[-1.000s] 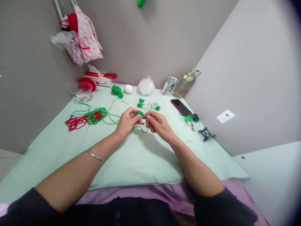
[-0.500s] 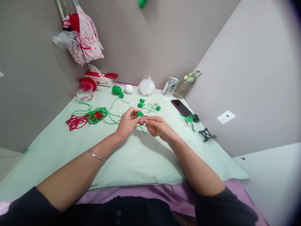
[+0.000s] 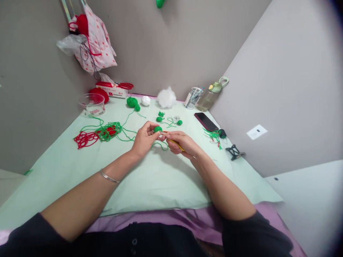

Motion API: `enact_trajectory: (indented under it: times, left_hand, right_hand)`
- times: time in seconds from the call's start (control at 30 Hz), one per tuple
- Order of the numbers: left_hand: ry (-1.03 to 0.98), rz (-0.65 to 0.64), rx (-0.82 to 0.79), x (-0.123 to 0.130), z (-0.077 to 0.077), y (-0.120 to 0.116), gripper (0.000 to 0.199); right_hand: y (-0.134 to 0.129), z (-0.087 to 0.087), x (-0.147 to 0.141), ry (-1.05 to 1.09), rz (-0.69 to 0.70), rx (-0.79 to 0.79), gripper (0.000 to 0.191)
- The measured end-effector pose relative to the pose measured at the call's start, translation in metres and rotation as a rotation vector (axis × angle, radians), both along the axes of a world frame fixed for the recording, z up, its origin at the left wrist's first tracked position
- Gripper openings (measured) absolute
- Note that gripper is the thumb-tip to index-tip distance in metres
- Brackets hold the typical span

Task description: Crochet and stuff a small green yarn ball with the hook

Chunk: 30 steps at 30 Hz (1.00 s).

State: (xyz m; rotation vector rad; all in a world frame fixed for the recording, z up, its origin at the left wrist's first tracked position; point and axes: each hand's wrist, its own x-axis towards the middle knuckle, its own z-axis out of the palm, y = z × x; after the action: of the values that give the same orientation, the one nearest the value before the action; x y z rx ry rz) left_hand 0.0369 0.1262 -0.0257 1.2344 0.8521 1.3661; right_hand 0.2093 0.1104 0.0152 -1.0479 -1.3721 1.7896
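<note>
My left hand [image 3: 146, 137] is closed on a small green crochet piece [image 3: 158, 129], which shows above the thumb and fingertips. In my right hand [image 3: 180, 141] lies a crochet hook [image 3: 178, 145] with a yellow handle, its metal tip pointing at the green piece. The hook's tip meets the work between both sets of fingertips, where the stitch itself is too small to make out. A strand of green yarn [image 3: 161, 145] curves on the table just below the hands. Beyond them rest small green crochet pieces [image 3: 159, 119].
Tangled red and green yarn [image 3: 108, 132] lies at left, near a clear tub [image 3: 92, 104]. Along the back are a tissue box [image 3: 112, 89] with red scissors, green yarn [image 3: 132, 102], white stuffing [image 3: 166, 97], a cup of pens [image 3: 193, 98] and a bottle [image 3: 210, 96]. A phone [image 3: 206, 121] lies right.
The right hand and hook have turned slightly, so more of the yellow handle and its rear end shows. The left hand keeps its hold. The whole view has shifted a little.
</note>
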Motion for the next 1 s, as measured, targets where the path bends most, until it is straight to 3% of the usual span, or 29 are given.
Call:
enact_trajectory:
  times: [0.23,0.57,0.8,0.9,1.0]
  left_hand:
    - [0.009,-0.018,0.015,0.000,0.000,-0.002,0.024]
    - [0.056,0.008,0.048,0.001,-0.003,-0.004,0.024]
    - [0.053,-0.040,0.038,0.002,0.001,-0.006,0.024]
    - [0.054,-0.078,0.021,0.001,0.004,-0.005,0.023]
    - [0.078,-0.086,0.015,-0.001,0.008,-0.005,0.018]
  right_hand:
    - [0.000,-0.001,-0.001,-0.014,0.009,0.042,0.020]
    - [0.001,0.000,0.001,0.022,0.007,-0.035,0.019]
    - [-0.002,0.001,-0.005,0.004,-0.061,0.044,0.017]
    - [-0.011,0.001,-0.012,-0.139,-0.128,0.242,0.016]
    - [-0.021,-0.002,-0.018,-0.429,-0.195,0.629,0.020]
